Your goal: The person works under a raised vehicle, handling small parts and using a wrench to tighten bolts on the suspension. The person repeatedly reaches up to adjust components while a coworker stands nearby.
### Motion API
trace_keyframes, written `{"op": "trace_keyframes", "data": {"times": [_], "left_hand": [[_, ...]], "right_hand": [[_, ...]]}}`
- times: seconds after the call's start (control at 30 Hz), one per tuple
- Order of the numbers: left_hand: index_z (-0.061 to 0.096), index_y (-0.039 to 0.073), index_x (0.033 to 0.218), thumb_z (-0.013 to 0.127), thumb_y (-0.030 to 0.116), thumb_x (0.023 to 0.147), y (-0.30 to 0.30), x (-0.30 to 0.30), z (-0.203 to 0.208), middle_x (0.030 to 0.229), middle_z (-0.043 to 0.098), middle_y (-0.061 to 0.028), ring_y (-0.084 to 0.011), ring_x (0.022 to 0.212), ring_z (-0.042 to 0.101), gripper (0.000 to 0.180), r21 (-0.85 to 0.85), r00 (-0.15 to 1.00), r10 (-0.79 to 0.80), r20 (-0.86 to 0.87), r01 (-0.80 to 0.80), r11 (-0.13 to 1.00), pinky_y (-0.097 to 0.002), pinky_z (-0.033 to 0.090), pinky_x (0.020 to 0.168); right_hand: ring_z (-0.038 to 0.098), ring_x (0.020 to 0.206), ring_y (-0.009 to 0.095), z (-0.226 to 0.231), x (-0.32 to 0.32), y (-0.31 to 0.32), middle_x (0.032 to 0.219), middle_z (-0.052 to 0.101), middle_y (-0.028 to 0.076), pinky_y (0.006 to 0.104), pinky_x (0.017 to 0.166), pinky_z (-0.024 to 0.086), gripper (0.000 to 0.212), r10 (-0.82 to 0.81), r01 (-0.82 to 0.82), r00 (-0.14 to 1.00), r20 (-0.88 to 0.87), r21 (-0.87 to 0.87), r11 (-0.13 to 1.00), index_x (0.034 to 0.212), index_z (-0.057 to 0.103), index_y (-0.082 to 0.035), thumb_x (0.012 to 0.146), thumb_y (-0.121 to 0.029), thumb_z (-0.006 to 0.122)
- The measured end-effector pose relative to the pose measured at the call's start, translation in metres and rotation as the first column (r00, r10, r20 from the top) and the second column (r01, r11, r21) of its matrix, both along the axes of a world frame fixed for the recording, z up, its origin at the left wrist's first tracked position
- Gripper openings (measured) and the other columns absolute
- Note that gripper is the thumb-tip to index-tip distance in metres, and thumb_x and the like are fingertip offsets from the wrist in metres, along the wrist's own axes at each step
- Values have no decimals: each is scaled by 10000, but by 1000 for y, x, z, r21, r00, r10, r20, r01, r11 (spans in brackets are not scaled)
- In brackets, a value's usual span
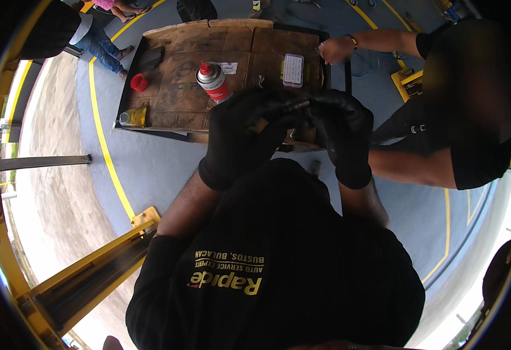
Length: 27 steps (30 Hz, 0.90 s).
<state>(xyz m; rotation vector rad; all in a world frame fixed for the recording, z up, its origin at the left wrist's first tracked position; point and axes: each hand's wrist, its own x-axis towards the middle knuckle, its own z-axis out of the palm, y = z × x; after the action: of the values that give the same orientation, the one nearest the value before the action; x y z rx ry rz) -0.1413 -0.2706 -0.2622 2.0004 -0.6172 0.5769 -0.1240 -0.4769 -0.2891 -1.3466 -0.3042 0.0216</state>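
Note:
Both my hands wear black gloves and meet in front of my chest, over the near edge of the table. Between their fingertips is a small dark cylindrical part point(297, 107) with a lighter end; its exact kind does not show. My left hand point(241, 131) is closed on its left side, and my right hand point(347, 125) is closed around the other end. Just beyond my left hand stands a spray can point(213, 86) with a red nozzle. A small clear-lidded plastic case point(293, 70) lies beyond my right hand.
The table is covered with worn brown cardboard point(173, 87). On its left are a red cap point(139, 83) and a clear plastic cup point(131, 118). A co-worker's hand point(337, 49) rests at the right edge. A yellow lift post base point(144, 220) stands at lower left.

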Motion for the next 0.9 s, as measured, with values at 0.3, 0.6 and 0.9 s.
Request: {"op": "trace_keyframes", "data": {"times": [0.3, 0.6, 0.9], "left_hand": [[720, 44, 1042, 847, 53, 809, 5, -6, 12, 995, 767, -118, -214, 811, 759, 265, -10, 998, 7, 61, -6, 1000, -313, 588, 709], [738, 47, 1036, 840, 37, 795, 11, -6, 10, 998, 760, -118, -216, 860, 761, 262, -98, 998, -21, 55, 27, 995, -316, 594, 736], [727, 39, 1133, 799, 28, 777, 15, -9, 20, 967, 719, -105, -216, 832, 758, 363, -83, 995, -63, 77, 70, 994, -317, 594, 715]], "right_hand": [[734, 984, 160, 14, -9, 9, 1097, 760, 137, 289, 853, 594, 268, -37, 58, 973, 227, -89, 994, 1217, 693, 21, 950, 44, 687], [744, 996, 210, 17, 3, 7, 1129, 742, 170, 315, 895, 615, 272, 111, -131, 988, 112, 199, 971, 1174, 695, 78, 903, 100, 697], [744, 972, 225, 27, 12, -2, 1131, 727, 173, 313, 863, 615, 351, 148, -157, 987, 58, 180, 971, 1135, 708, 94, 786, 121, 731]]}}
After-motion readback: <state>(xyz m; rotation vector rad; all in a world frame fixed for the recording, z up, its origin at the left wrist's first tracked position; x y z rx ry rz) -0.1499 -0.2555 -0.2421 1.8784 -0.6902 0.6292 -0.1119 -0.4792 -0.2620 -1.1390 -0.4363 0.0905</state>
